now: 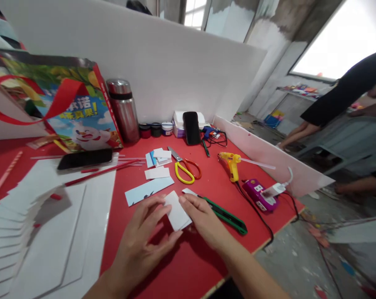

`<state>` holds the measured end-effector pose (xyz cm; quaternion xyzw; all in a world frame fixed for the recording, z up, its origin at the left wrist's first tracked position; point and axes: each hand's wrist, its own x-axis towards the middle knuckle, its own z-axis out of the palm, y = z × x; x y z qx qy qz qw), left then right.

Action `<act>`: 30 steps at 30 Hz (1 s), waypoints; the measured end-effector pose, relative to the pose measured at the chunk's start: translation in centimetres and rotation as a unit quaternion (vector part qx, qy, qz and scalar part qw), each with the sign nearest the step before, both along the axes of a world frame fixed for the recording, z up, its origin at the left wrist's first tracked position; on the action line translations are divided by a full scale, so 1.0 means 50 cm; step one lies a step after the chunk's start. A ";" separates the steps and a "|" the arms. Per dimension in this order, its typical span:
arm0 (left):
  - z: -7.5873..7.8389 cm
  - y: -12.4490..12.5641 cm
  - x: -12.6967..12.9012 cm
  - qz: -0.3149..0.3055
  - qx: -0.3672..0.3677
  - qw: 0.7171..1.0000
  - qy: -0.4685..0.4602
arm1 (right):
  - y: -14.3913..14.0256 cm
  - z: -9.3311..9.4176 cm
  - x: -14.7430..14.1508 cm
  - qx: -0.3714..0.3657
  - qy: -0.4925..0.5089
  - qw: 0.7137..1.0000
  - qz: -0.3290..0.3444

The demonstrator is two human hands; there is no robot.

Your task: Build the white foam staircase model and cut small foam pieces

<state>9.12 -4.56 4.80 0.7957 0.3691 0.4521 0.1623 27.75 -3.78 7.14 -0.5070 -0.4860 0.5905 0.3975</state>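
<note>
Between my two hands, above the red table, is a small stack of white card pieces [177, 212]. My left hand [147, 232] grips its left edge with thumb and fingers. My right hand [203, 216] pinches the right edge, thumb on top; its other fingers are partly hidden. Just beyond lies a pale blue printed card strip [149, 191], with a white card strip [157, 172] and a little pile of cut card pieces [158, 157] farther back. A green utility knife [227, 215] rests right of my right hand, and scissors [184, 168] with yellow and red handles lie ahead.
A yellow glue gun [231, 162] and a purple power strip [260, 194] with cables are at the right. Fanned white sheets [51, 249] and a phone [85, 160] are on the left. Behind stand a printed bag [79, 112], a steel flask [124, 112] and paint pots [156, 130].
</note>
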 end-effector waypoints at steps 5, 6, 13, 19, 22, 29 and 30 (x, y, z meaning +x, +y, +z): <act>-0.004 0.013 -0.007 0.022 -0.028 0.999 0.036 | 0.024 -0.025 -0.009 0.100 -0.083 0.991 0.005; -0.005 0.016 -0.010 0.024 -0.032 0.998 0.043 | 0.028 -0.028 -0.011 0.108 -0.094 0.990 0.009; -0.011 0.029 -0.015 -0.014 -0.051 0.995 0.085 | 0.038 -0.052 -0.011 0.167 -0.167 0.971 0.022; -0.010 0.027 -0.012 -0.041 -0.090 0.993 0.066 | 0.040 -0.057 -0.002 0.181 -0.172 0.968 0.036; -0.008 0.026 -0.008 -0.048 -0.091 0.993 0.052 | 0.040 -0.062 0.000 0.189 -0.172 0.966 0.030; 0.000 0.022 -0.013 -0.066 -0.084 0.993 0.043 | 0.052 -0.069 -0.002 0.210 -0.168 0.962 0.054; 0.000 0.023 -0.014 -0.067 -0.084 0.993 0.042 | 0.054 -0.071 -0.002 0.212 -0.168 0.961 0.056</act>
